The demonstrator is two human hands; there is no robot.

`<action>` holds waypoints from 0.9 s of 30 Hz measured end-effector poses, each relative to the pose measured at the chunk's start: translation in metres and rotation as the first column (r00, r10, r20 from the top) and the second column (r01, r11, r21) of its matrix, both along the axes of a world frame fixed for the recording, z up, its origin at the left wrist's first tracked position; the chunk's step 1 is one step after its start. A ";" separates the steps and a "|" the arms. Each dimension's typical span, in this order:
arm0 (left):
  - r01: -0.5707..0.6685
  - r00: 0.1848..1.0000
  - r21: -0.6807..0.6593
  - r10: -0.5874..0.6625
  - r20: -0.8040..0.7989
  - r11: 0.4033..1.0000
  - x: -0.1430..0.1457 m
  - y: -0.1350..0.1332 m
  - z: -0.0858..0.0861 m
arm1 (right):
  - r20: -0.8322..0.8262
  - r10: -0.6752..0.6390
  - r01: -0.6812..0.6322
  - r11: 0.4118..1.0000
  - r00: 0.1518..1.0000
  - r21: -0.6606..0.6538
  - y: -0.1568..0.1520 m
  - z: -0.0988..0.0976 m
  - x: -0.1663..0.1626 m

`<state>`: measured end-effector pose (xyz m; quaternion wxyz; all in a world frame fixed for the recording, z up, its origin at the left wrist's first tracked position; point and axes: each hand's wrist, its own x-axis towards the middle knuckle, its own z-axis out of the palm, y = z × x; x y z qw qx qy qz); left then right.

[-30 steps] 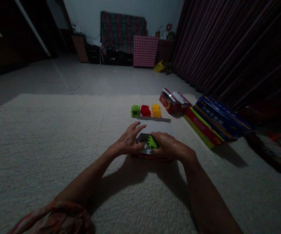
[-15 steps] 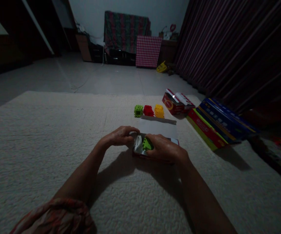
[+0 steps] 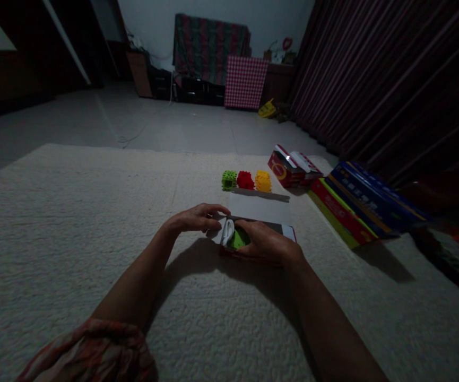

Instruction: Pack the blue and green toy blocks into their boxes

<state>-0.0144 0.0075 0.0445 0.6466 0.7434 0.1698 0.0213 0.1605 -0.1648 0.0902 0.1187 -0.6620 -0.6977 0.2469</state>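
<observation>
A small open cardboard box (image 3: 235,254) lies in front of me, its lid (image 3: 259,207) folded back on the far side. My right hand (image 3: 267,241) reaches into it, fingers closed on a green toothed block (image 3: 237,239). Beside that block, at the box's left end, sits a looped white cord (image 3: 228,232). My left hand (image 3: 197,218) pinches the box's left end flap (image 3: 216,234) between thumb and fingers. Just beyond the lid stand a green cube (image 3: 229,180), a red cube (image 3: 245,180) and a yellow cube (image 3: 263,181), all with toothed edges, in a row.
A quilted cream mat (image 3: 94,223) lies under everything. Back right is an opened red box (image 3: 288,168); nearer on the right lean a blue box (image 3: 372,193) and a red-and-green one (image 3: 340,212). A dark curtain (image 3: 364,79) hangs at right.
My right hand has lowered the green block deeper into the box. The left hand stays at the left end, where the flap now shows more. The view has shifted slightly.
</observation>
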 end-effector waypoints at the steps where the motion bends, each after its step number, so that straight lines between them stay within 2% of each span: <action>1: 0.002 1.000 -0.006 -0.002 -0.001 1.000 0.000 0.001 -0.001 | 0.001 -0.001 0.001 1.000 1.000 -0.002 -0.001 0.002 0.000; 8: 0.017 1.000 -0.039 -0.016 0.023 0.999 -0.001 0.002 0.000 | -0.009 -0.023 0.022 1.000 1.000 -0.021 -0.004 0.007 0.003; 14: 0.026 0.999 -0.072 -0.023 0.044 0.997 0.000 0.005 -0.006 | -0.003 -0.026 0.026 0.999 1.000 -0.023 -0.007 0.000 0.011; 20: 0.027 0.999 -0.082 -0.023 0.049 0.996 0.001 0.008 -0.010 | 0.146 -0.138 0.146 0.988 0.980 -0.045 -0.013 0.001 0.022; 27: 0.032 0.999 -0.105 -0.029 0.029 0.994 0.001 0.009 -0.009 | 0.238 -0.167 0.198 0.973 0.957 -0.115 -0.009 0.002 0.017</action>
